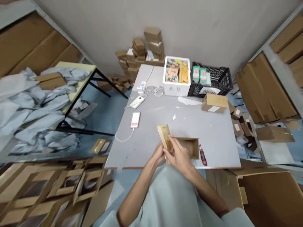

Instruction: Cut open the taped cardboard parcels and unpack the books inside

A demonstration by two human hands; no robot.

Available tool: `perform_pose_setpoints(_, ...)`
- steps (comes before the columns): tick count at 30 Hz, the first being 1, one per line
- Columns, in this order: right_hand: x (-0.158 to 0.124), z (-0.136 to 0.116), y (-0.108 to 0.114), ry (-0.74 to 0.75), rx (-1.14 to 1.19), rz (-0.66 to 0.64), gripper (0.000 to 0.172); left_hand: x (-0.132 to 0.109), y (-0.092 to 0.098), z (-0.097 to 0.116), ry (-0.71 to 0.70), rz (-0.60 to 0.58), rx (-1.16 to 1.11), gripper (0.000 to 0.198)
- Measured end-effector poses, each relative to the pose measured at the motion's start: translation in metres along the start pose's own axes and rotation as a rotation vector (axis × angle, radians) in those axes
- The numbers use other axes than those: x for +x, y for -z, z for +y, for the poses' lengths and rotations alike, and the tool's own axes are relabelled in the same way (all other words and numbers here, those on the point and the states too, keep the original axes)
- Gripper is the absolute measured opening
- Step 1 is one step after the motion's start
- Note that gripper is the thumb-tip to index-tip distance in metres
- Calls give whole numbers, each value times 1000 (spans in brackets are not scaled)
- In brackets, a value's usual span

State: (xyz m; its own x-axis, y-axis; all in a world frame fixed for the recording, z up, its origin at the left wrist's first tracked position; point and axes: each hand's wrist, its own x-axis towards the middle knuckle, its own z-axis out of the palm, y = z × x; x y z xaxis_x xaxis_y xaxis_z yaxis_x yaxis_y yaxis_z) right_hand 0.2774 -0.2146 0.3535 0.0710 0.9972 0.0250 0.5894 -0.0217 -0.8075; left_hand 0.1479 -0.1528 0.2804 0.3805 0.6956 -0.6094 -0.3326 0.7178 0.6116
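Both hands hold a flat tan packet [163, 134] upright near the table's front edge. My left hand [158, 153] grips its lower left side, fingers closed round it. My right hand [179, 155] presses on its right face with the fingers and thumb. Just behind and to the right of my right hand sits an open cardboard box [194, 147], partly hidden by that hand. A red and black utility knife [203, 156] lies on the grey table [220, 145] to the right of the box.
Phones [135, 119], cables and a power strip [142, 87] lie on the left. At the back stand a white bin [177, 90], a black crate [222, 78] and a closed carton [215, 102]. Boxes stand around the table; grey bags [47, 104] cover a side table.
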Motion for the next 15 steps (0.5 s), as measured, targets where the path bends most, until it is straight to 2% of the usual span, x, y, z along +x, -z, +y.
perform_pose_setpoints(3, 17, 28, 9, -204, 222, 111, 49, 14, 14, 30, -29, -99, 6, 41)
perform_pose_setpoints(6, 27, 57, 9, -323, 389, 150, 66, 24, 27, 49, -6, -142, 3, 56)
perform_pose_setpoints(10, 30, 81, -11, -458, 602, 99, 81, 34, 36, 54, 27, -157, 95, 87)
perform_pose_setpoints(13, 30, 88, -26, -507, 665, 98, 79, 40, 48, 55, 117, -198, 211, 109)
perform_pose_setpoints(15, 36, 89, -29, -507, 710, 123, 73, 45, 57, 64, 169, -249, 308, 116)
